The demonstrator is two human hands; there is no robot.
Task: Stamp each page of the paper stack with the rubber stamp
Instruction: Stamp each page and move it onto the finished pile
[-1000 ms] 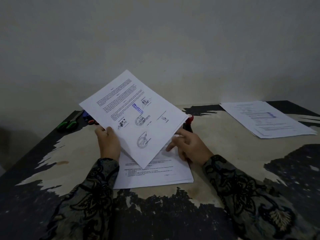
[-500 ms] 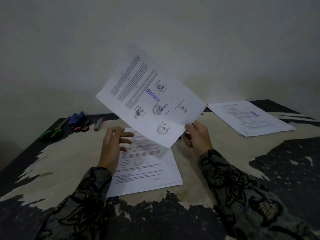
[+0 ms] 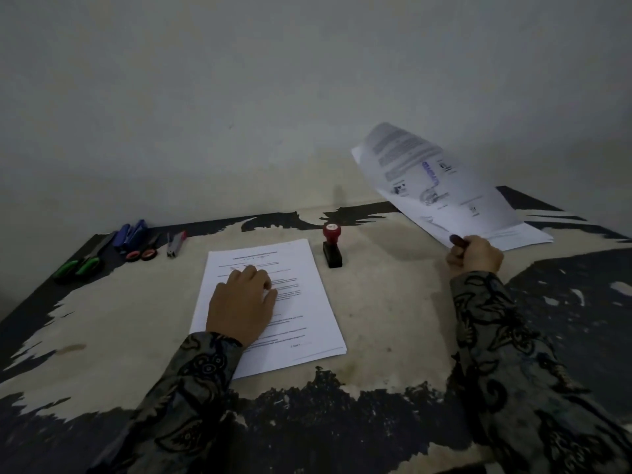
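The paper stack, printed white pages, lies mid-desk under the flat, relaxed left hand, with the red-knobbed rubber stamp upright just beyond its far right corner. The right hand pinches a stamped sheet raised over a second pile at the far right edge. The desk is worn, its dark coating peeled, against a plain wall.

The left hand rests on the paper stack lying on the worn table; the right hand pinches a stamped sheet (blurred, blue mark showing) above the far-right pile; the red-topped rubber stamp stands just beside the stack.
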